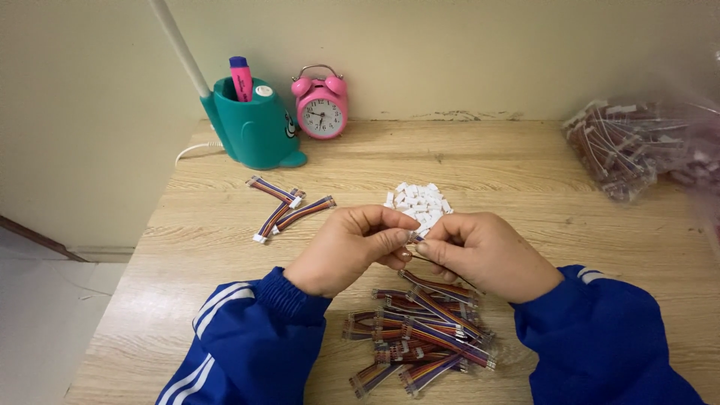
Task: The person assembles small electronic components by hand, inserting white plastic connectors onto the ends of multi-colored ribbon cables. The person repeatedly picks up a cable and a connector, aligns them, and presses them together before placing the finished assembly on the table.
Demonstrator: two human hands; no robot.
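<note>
Blue sleeves with white stripes frame the near edge of a wooden desk, where a person works over a loose heap of striped ribbon cables. Both hands meet just above that heap. The left hand pinches closed on what looks like a small white connector, thumb and forefinger tight at the tip; the right hand is closed narrowly on one cable, whose free length trails down to the heap. The joint itself is mostly hidden by fingertips, so whether the two parts are already mated cannot be told.

Just beyond the knuckles sits a small mound of white connectors. Three finished-looking cables lie apart to the left. At the back stand a teal pen holder with a pink marker, and beside it a pink alarm clock. A clear bag of more cables rests at the far right.

Doing this well seems to call for holding the cable close to its end, squaring it with the connector, and pressing straight rather than at an angle.
</note>
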